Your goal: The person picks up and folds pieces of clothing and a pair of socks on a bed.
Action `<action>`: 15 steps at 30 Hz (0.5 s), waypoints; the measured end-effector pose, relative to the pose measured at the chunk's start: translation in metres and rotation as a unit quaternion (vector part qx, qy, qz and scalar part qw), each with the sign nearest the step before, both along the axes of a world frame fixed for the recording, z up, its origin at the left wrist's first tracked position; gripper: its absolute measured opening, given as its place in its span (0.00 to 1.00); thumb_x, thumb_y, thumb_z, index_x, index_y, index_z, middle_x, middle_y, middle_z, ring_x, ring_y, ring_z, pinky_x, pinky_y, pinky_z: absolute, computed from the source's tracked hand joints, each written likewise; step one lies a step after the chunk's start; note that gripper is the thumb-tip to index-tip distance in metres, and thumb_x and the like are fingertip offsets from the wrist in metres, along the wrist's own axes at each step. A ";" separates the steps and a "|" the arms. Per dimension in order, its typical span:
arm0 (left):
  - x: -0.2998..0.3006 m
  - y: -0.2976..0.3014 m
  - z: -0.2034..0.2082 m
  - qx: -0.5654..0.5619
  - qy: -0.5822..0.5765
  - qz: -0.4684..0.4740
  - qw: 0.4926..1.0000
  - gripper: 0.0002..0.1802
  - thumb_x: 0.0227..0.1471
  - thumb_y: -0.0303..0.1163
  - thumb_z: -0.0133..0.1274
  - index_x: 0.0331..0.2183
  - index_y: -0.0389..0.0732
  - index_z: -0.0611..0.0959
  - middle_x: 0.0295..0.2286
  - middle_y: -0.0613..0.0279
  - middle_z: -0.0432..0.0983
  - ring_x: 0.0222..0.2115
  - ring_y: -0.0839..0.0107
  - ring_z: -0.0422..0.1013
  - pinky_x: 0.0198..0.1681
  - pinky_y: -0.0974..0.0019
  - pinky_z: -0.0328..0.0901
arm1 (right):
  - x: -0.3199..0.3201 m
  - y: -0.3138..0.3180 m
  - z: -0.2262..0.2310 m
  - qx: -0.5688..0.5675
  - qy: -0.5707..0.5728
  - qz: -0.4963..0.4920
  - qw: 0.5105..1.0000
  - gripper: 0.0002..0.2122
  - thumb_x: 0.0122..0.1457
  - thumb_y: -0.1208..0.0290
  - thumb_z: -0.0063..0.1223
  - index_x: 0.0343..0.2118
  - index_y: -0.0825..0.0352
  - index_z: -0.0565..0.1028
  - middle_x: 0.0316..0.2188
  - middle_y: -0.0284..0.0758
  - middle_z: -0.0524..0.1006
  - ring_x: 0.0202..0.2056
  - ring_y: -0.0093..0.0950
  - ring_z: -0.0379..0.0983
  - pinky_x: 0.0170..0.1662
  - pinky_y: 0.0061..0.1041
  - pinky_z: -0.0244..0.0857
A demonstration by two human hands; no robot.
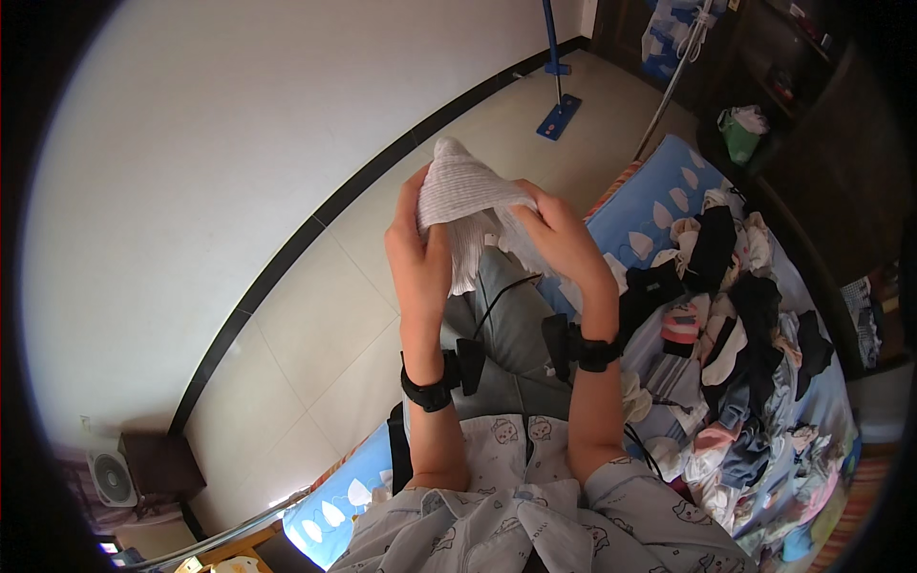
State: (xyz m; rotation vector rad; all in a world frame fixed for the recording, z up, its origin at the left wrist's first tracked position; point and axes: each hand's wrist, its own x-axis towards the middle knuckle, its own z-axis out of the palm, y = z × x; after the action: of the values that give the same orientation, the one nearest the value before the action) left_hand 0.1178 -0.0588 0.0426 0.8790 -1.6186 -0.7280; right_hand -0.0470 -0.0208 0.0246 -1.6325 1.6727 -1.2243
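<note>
Up in front of my lap I hold a pale, ribbed knit piece of clothing (466, 191), stretched between both hands. Its top rises to a small peak and its lower part hangs down in folds; the exact kind of garment cannot be made out. My left hand (413, 241) grips its left side, thumb towards me. On the other side my right hand (562, 234) pinches the edge, with the thumb on top. Both hands are closed on the cloth. Black straps with small boxes circle both wrists.
A heap of mixed clothes (721, 334) covers the blue leaf-patterned bed sheet (659, 205) on my right. A blue flat mop (559, 116) stands on the tiled floor ahead. A green bin (740, 141) is at the far right; a fan (113, 477) is at the lower left.
</note>
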 end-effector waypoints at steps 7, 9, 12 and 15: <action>-0.005 0.004 0.005 0.008 0.040 -0.057 0.998 0.22 0.47 0.20 0.39 0.47 0.39 0.72 0.34 0.55 0.75 0.37 0.71 0.71 0.43 0.70 0.62 | 0.011 -0.011 -0.024 -0.042 -0.021 0.080 0.996 0.19 0.51 0.76 0.53 0.47 0.70 0.67 0.43 0.46 0.73 0.44 0.39 0.72 0.47 0.31 0.65; -0.005 0.005 0.006 0.006 0.036 -0.047 0.998 0.23 0.47 0.20 0.39 0.47 0.39 0.72 0.36 0.56 0.75 0.38 0.72 0.70 0.44 0.71 0.61 | 0.011 -0.015 -0.029 -0.029 -0.020 0.088 0.995 0.20 0.51 0.76 0.53 0.48 0.70 0.66 0.44 0.46 0.73 0.45 0.38 0.72 0.48 0.32 0.64; -0.002 -0.001 0.002 -0.009 0.081 -0.038 0.996 0.22 0.47 0.20 0.39 0.47 0.38 0.72 0.37 0.57 0.75 0.40 0.73 0.69 0.46 0.71 0.60 | 0.009 -0.018 -0.035 -0.015 -0.049 0.090 0.995 0.20 0.51 0.75 0.53 0.49 0.70 0.66 0.44 0.45 0.73 0.44 0.38 0.72 0.47 0.31 0.64; 0.003 -0.007 -0.001 -0.020 0.079 -0.026 0.996 0.22 0.47 0.19 0.39 0.47 0.37 0.73 0.39 0.58 0.74 0.41 0.73 0.68 0.48 0.71 0.59 | -0.001 -0.016 -0.035 0.005 -0.058 0.073 0.996 0.21 0.52 0.73 0.54 0.49 0.69 0.67 0.44 0.44 0.73 0.43 0.37 0.73 0.47 0.30 0.64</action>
State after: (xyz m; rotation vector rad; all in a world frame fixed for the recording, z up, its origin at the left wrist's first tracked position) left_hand 0.1212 -0.0658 0.0416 0.7353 -1.5142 -0.7798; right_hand -0.0477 -0.0368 -0.0108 -1.6152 1.4606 -1.2104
